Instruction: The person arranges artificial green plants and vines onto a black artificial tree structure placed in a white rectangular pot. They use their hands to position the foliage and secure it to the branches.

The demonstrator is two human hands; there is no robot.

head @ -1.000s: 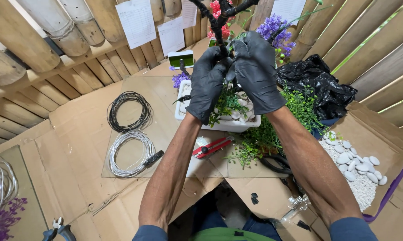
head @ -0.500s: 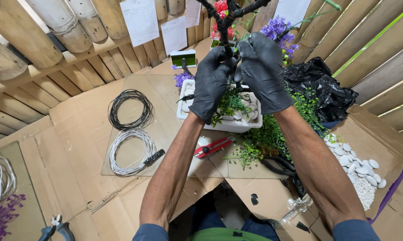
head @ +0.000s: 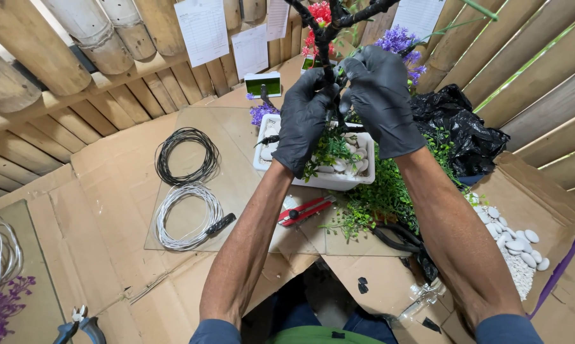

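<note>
Both my hands wear black gloves and meet on the dark trunk (head: 326,54) of a small artificial tree. My left hand (head: 303,121) wraps the trunk from the left. My right hand (head: 382,95) pinches it from the right, fingers closed on it. The tree stands in a white rectangular pot (head: 338,180) filled with white pebbles and green sprigs (head: 329,150). Red blossoms (head: 318,16) and purple flowers (head: 399,39) sit among the black branches above my hands.
Cardboard sheets (head: 109,191) cover the work surface. A black wire coil (head: 187,155) and a white wire coil (head: 187,216) lie at left. A red cutter (head: 305,210) lies below the pot. Black pliers (head: 396,237), green foliage, a black plastic bag (head: 466,137) and white pebbles (head: 513,245) are at right.
Both hands stay clasped on the trunk; the fingers have shifted slightly along it. The view has drifted a little, nothing else has moved.
</note>
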